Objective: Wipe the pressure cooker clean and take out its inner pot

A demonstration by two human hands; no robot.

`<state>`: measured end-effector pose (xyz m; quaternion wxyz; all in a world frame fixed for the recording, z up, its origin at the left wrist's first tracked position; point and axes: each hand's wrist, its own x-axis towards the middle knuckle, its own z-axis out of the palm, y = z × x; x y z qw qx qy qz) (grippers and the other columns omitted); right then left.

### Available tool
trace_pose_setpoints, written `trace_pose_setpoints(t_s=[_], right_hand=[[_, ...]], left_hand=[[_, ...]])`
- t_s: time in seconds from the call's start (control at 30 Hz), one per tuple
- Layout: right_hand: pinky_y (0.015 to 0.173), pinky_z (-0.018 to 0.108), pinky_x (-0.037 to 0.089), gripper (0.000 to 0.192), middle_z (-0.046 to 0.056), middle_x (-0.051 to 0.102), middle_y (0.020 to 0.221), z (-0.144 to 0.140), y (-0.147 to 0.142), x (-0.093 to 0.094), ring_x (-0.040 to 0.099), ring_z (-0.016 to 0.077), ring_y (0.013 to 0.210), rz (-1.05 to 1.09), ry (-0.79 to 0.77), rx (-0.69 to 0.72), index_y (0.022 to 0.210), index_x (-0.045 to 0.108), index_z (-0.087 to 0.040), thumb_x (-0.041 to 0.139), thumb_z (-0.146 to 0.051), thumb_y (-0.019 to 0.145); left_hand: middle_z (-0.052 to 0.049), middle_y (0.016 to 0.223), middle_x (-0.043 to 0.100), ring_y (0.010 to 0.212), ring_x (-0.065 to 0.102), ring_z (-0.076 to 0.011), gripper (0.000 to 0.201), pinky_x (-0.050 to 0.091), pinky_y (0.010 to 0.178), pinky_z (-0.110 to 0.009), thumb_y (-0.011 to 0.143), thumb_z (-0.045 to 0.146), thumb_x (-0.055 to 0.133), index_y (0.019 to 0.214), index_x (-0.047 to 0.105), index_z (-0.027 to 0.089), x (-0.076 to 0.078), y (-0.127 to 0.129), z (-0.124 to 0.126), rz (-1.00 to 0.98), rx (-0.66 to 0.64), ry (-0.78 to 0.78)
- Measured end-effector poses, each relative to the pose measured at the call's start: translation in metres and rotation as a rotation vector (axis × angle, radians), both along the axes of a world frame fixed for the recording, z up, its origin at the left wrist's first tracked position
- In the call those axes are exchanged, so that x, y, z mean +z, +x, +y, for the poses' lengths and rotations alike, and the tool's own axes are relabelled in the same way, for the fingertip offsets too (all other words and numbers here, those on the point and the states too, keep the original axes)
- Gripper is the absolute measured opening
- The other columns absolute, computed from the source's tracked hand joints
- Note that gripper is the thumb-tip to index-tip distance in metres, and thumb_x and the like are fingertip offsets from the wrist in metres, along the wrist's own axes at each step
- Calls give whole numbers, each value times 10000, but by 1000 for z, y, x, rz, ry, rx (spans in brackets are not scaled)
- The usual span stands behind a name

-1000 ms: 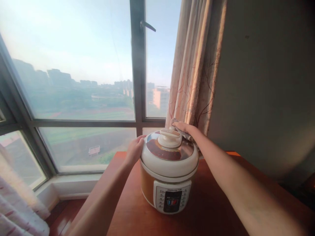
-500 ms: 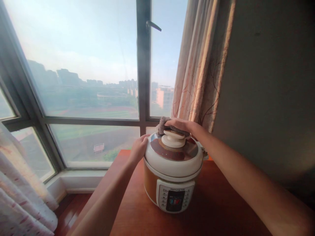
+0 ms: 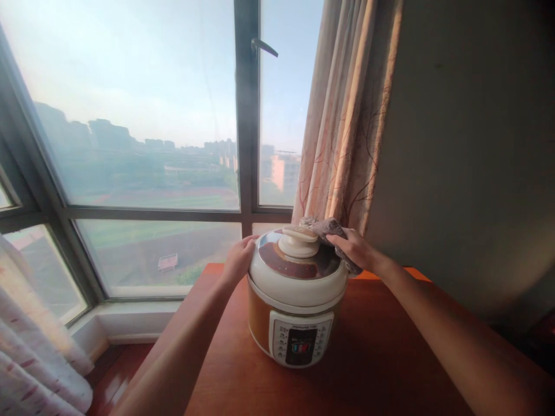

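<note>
Half a second on: my right hand (image 3: 356, 248) has brought the cloth (image 3: 326, 229) from over the knob (image 3: 300, 241) to two o'clock on the lid (image 3: 286, 267). Knob top now uncovered.

Head-worn camera, sole view, looks forward and down from above table (image 3: 377, 346), past left hand (image 3: 238, 260) and right hand (image 3: 358, 249). Cooker (image 3: 299, 294) stands close, just below mid-frame, control panel toward lens, lid seen from above. Lens faces window (image 3: 151, 115); curtain (image 3: 338, 115) and dark wall (image 3: 459, 144) fill right side.
</note>
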<state>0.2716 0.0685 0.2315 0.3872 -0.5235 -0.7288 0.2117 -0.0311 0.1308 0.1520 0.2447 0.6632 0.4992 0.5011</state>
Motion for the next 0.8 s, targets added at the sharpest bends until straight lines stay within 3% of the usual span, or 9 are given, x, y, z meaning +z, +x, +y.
trace_pose_setpoints(t_s=[0.1,0.2,0.3,0.4,0.6,0.73,0.8], right_hand=[[1020,436,455,333,102,729,1130,-30,3,-19,628,294,1107,-114,202,75,1127,702,-171,512,-312,894],[1161,515,333,522,115,591,1408,-66,-6,-39,497,303,1334,-227,378,123,1372,566,-189,559,-227,851],[1233,526,210,698,68,446,1551,-98,-19,-53,329,265,1470,-334,440,181,1513,395,-228,548,-167,835],[1245,515,187,736,46,411,1574,-109,-26,-59,289,250,1490,-391,466,167,1532,361,-234,543,-165,822],[1206,496,287,641,76,514,1497,-69,-20,-52,419,264,1409,-360,459,-5,1447,497,-206,556,-198,809],[1145,467,372,527,131,593,1404,-20,-6,-40,524,290,1313,-320,326,-138,1351,580,-163,552,-234,829],[1100,426,414,455,118,645,1331,2,-1,-31,574,279,1248,-338,230,-137,1282,622,-179,537,-215,836]], left_hand=[[-84,1030,778,1007,676,-294,524,505,856,-347,802,365,407,1127,758,152,1,1,0,-13,4,-14],[-92,1036,776,996,677,-294,525,508,853,-352,803,375,400,1110,761,146,3,1,-1,-10,-8,-10],[-90,1018,780,978,680,-293,523,514,847,-353,785,376,421,1104,766,148,4,1,-3,-18,-11,-9],[-86,1009,782,975,679,-294,533,517,852,-358,778,381,430,1122,763,147,5,1,-4,-19,-4,-11],[-96,1055,776,997,679,-297,546,517,859,-357,780,389,419,1123,760,135,6,1,-4,-9,5,-31],[-93,1053,776,1002,679,-294,547,514,856,-354,794,391,406,1133,756,142,5,0,-2,13,3,-35],[-88,1039,779,996,680,-291,549,513,857,-352,794,388,407,1147,752,148,4,0,-1,15,6,-32]])
